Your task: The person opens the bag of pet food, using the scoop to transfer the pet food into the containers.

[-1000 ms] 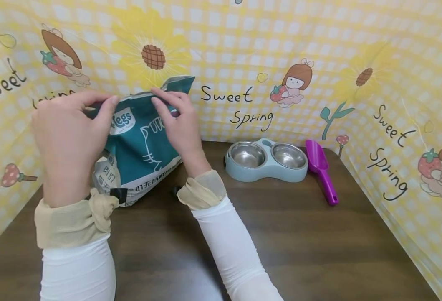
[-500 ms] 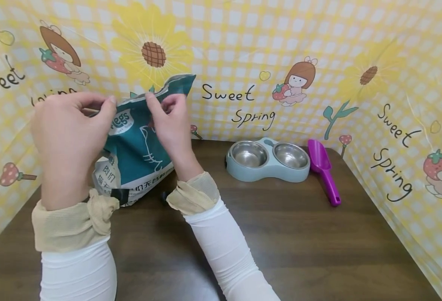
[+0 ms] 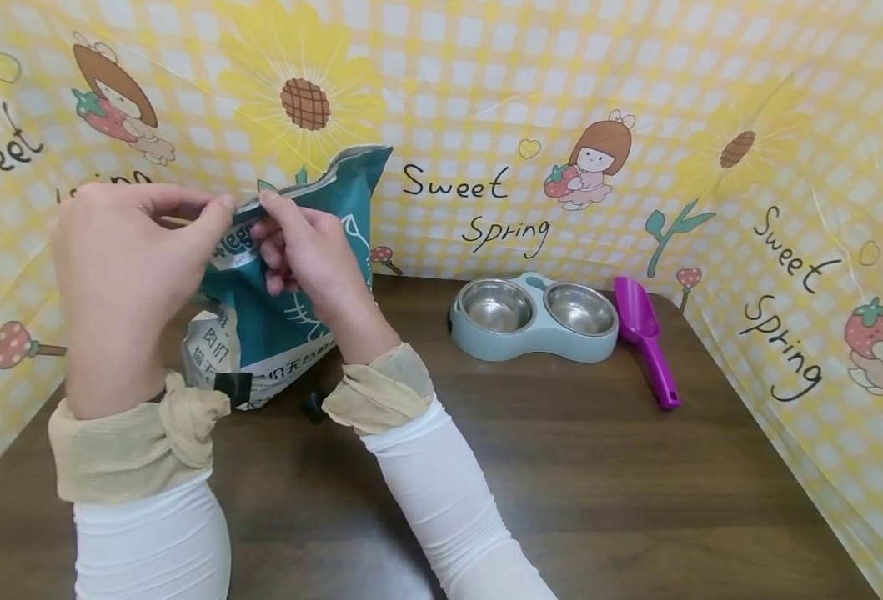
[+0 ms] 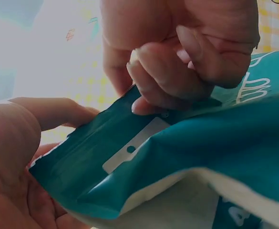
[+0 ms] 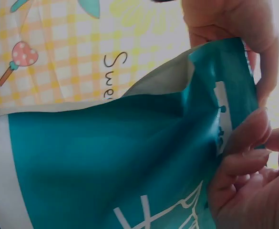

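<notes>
A teal and white pet food bag (image 3: 261, 312) stands on the left half of the table, its top edge running up to a raised right corner. My left hand (image 3: 129, 262) pinches the left end of that edge between thumb and fingers. Close beside it, my right hand (image 3: 321, 258) pinches the edge too, with its other fingers curled in front of the printed label. In the left wrist view, the left hand (image 4: 10, 152) is at the bag's corner (image 4: 82, 157) and the right hand (image 4: 177, 43) grips farther along. The bag's far side is hidden.
A pale blue double bowl stand (image 3: 531, 342) with two steel bowls sits at the back of the brown table (image 3: 599, 483). Against its right side lies a purple scoop (image 3: 644, 337). A yellow checked cloth (image 3: 471, 75) hangs around the table.
My right hand has slid left along the bag's top edge, coming close to the left hand and uncovering the bag's right part. My left hand stays at the left end.
</notes>
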A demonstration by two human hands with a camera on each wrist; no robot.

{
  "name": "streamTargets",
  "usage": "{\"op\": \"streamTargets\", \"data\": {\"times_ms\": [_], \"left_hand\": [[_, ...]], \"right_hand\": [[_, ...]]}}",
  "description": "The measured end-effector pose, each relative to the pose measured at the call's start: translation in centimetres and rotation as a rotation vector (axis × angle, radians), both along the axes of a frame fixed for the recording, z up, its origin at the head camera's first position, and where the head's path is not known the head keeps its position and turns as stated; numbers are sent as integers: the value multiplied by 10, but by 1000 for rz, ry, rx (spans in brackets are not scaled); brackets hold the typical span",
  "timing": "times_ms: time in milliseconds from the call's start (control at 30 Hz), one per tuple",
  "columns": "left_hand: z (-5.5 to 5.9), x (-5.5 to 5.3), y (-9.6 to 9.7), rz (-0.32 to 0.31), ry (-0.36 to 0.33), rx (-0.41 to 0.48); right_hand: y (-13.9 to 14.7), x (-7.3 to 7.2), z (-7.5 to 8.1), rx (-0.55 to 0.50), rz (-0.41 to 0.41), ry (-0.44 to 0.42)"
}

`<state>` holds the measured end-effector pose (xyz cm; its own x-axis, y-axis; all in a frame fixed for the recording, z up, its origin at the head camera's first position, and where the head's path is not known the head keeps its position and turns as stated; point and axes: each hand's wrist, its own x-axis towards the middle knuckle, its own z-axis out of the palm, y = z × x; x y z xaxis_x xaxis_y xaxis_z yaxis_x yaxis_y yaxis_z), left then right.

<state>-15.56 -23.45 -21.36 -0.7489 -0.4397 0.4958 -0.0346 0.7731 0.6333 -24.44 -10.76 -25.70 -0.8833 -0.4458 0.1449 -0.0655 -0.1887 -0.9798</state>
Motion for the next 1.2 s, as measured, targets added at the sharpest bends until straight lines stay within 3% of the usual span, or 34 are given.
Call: {"op": "streamTargets", "data": {"times_ms": [267,567,867,1000,1200], "left_hand": [[1,4,-2,-26,-117,-17],[-4,0,5,44,-108,-15],[1,-4,18,95,-32,-40],[2,-4,21,111,-8,-35],[3,-5,21,124,-2,-9]], "right_hand": [[4,-2,2,-34,72,-12],[5,0,1,-45,75,-9],[5,3,3,-44,1,2],[-2,8,3,-56,-80,-3],[-11,20,2,81,-137,81]]}}
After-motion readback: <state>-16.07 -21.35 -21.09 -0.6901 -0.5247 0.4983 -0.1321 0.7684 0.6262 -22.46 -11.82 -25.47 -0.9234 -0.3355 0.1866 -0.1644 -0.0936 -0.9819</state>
